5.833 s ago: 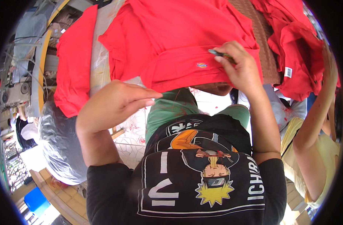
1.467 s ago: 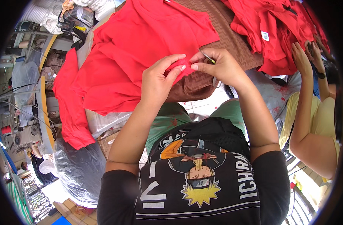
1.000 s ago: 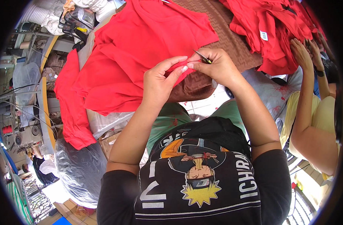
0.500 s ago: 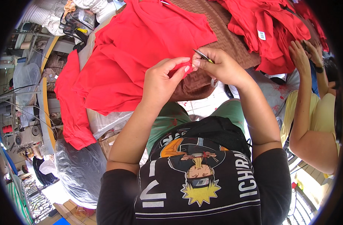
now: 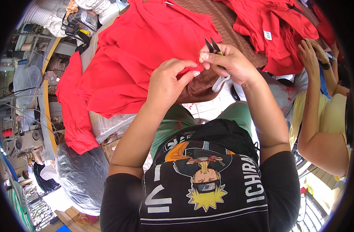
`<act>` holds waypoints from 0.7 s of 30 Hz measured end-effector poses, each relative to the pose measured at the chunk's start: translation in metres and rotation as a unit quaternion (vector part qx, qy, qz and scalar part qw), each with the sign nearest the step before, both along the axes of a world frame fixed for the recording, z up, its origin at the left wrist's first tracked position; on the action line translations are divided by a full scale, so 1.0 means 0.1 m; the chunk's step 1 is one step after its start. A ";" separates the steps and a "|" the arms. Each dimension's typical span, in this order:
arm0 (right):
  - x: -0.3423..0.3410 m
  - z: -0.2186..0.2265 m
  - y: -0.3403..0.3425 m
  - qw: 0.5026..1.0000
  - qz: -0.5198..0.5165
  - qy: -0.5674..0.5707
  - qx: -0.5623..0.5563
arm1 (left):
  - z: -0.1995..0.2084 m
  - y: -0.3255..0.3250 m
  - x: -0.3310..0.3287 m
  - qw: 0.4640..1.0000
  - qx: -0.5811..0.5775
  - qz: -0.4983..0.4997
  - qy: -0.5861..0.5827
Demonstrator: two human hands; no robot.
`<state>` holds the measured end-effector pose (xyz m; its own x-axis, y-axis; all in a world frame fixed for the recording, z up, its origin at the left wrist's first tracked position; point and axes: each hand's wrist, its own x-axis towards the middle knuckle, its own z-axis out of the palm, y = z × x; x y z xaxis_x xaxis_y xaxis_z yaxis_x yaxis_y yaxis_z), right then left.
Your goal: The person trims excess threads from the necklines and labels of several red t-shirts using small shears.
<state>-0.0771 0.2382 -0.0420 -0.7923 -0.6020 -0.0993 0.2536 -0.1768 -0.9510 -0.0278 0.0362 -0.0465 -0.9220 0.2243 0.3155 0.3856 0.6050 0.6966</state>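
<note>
A large red garment (image 5: 134, 58) lies spread over the table in front of me. My left hand (image 5: 165, 79) pinches a small fold of its near right edge between thumb and fingers. Just to the right, my right hand (image 5: 237, 63) holds a pair of thread snips (image 5: 212, 47). Their two dark pointed blades stick up apart from each other, and a pale loop of the handle shows below the palm. The right thumb and forefinger are pressed together close to the pinched fold; a fine thread seems to run there, too thin to be sure.
Brown patterned cloth (image 5: 239, 42) covers the table under the garment. More red garments (image 5: 277, 34) with a white tag are heaped at the far right, where another person's hands (image 5: 310, 58) work. A plastic-wrapped bundle (image 5: 82, 178) and cluttered shelves stand at left.
My right hand has turned, so the snips now point upward with both blades visible and the handle loop showing lower down. The left hand keeps its pinch, shifted slightly right.
</note>
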 end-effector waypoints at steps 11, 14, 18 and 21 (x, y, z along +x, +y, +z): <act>-0.04 0.08 -0.12 0.998 0.013 0.036 0.045 | 0.01 0.01 0.00 0.997 -0.031 0.023 0.064; -0.06 0.08 -0.14 0.997 0.015 0.048 0.055 | 0.01 0.02 0.01 0.999 0.016 0.018 0.026; -0.04 0.15 -0.15 0.997 -0.008 0.058 0.053 | 0.06 0.00 0.03 0.999 0.017 0.012 -0.040; -0.04 0.15 -0.14 0.990 -0.022 0.093 0.100 | 0.06 -0.04 0.05 0.992 0.041 0.027 -0.116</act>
